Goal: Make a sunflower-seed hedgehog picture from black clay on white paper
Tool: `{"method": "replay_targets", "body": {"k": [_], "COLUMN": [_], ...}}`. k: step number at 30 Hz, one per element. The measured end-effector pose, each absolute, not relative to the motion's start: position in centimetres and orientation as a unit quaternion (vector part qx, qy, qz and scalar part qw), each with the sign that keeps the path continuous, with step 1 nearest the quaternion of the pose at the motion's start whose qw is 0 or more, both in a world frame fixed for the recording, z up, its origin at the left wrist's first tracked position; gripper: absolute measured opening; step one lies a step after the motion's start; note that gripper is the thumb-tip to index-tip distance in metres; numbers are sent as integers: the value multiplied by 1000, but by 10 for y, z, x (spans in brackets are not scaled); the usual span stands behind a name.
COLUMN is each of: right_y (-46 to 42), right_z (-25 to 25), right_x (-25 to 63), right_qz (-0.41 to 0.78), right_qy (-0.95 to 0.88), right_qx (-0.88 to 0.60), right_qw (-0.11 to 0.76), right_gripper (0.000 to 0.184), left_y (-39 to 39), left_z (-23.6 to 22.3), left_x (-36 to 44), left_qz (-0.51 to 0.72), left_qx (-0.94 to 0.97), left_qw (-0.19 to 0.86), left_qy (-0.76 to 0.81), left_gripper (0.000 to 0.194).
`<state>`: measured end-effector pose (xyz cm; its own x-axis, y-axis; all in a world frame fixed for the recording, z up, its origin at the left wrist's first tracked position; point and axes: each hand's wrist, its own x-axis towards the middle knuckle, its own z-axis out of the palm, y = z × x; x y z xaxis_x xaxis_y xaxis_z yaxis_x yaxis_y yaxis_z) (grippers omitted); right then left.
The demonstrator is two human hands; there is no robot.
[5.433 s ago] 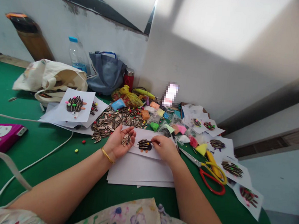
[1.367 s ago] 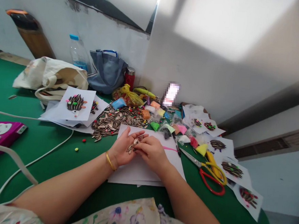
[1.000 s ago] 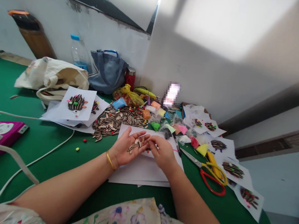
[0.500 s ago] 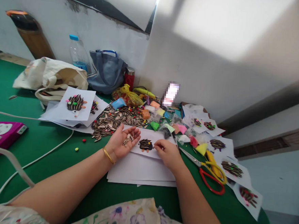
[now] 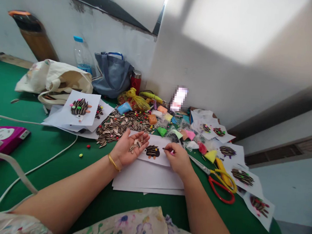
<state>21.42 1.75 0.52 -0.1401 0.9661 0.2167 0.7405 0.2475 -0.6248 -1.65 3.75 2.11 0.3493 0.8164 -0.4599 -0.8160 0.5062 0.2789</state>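
Observation:
My left hand (image 5: 128,149) lies palm up on the green table, fingers spread, with several striped sunflower seeds (image 5: 134,145) in the palm. My right hand (image 5: 177,157) is pinched on one sunflower seed just right of a dark clay hedgehog (image 5: 152,151) studded with seeds. The hedgehog sits on a white sheet (image 5: 157,159) atop a stack of paper (image 5: 146,177). A big heap of sunflower seeds (image 5: 118,125) lies just beyond my left hand.
Red and yellow scissors (image 5: 219,180) lie to the right, beside several finished hedgehog sheets (image 5: 241,176). Coloured clay packets (image 5: 168,126) crowd the back. Bags (image 5: 55,79), a water bottle (image 5: 81,56), a white cable (image 5: 34,171) and a pink box (image 5: 5,138) are on the left.
My right hand took a seed from my left palm, then moved right to the hedgehog's side. The hedgehog, hidden under my hands before, is in view again.

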Motion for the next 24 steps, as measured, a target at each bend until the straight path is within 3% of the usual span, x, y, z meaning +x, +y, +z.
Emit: {"method": "replay_targets", "body": {"k": [8, 14, 20, 24], "right_y": [7, 3, 9, 18], "right_z": [24, 42, 36, 26], "right_x": [183, 150, 168, 184], "right_qz": [165, 131, 98, 102], "right_qy": [-775, -839, -790, -766], "right_qx": [-492, -406, -453, -474], "right_qw": [361, 338, 401, 422], "right_gripper": [12, 16, 21, 20], "left_y": [27, 19, 43, 79], "left_z": [23, 24, 37, 51], "left_x": [-10, -1, -22, -42], "left_qz": [434, 402, 464, 559], "left_qx": [34, 67, 114, 308], "left_qw": [873, 881, 798, 628], "left_qy": [223, 241, 366, 445], "left_gripper": [53, 37, 17, 11]}}
